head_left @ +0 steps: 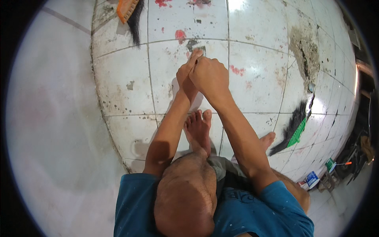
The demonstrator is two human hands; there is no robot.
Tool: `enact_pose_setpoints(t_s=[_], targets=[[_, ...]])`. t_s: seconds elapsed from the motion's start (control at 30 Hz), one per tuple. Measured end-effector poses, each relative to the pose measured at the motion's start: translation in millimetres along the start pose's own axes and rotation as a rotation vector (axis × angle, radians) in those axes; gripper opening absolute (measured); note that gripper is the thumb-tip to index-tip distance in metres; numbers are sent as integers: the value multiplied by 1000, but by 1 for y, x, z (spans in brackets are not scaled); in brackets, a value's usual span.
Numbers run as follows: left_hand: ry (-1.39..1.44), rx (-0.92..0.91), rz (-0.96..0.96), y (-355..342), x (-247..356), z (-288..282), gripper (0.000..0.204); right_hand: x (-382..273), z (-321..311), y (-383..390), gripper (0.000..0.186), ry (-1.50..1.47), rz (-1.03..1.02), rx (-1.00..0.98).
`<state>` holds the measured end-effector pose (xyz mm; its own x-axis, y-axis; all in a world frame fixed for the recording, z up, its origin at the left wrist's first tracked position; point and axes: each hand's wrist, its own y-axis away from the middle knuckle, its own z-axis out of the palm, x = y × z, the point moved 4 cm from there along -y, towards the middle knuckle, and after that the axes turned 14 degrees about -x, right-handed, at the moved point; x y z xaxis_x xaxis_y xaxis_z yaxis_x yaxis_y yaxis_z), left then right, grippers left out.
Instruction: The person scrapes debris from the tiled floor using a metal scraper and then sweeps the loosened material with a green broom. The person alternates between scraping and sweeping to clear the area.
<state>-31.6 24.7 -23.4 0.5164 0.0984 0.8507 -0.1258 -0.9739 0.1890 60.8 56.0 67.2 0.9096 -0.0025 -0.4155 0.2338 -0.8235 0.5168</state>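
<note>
My left hand [185, 75] and my right hand [211, 73] meet low over the white tiled floor [189, 23], ahead of my bare foot [198, 128]. The right is closed in a fist, its back toward me, overlapping the left. Fingers of the left reach forward, pressed together. A small flat greyish piece [203, 50] shows just beyond the fingertips, against a dark grey smudge on the tile; whether it is a blade or part of the stain I cannot tell. Whatever the fists enclose is hidden by the knuckles.
An orange broom head [126, 9] with black bristles lies at the far left, a green one [297, 134] at the right. Broken tile [304, 55] opens into a crack at the far right. Blue-and-white [312, 179] and green [330, 164] tubs stand lower right. Red spots mark the tiles.
</note>
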Motion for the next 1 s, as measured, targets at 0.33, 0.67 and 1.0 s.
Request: enact_pose_setpoints(t_s=[0.33, 0.67, 1.0], targets=[[-70, 35, 43, -2, -5, -4, 44, -1, 8, -2, 29, -1, -11, -57], [-56, 91, 64, 1, -6, 0, 46, 1, 18, 1, 39, 6, -65, -79], [-28, -4, 2, 6, -5, 4, 47, 6, 11, -4, 31, -25, 4, 11]])
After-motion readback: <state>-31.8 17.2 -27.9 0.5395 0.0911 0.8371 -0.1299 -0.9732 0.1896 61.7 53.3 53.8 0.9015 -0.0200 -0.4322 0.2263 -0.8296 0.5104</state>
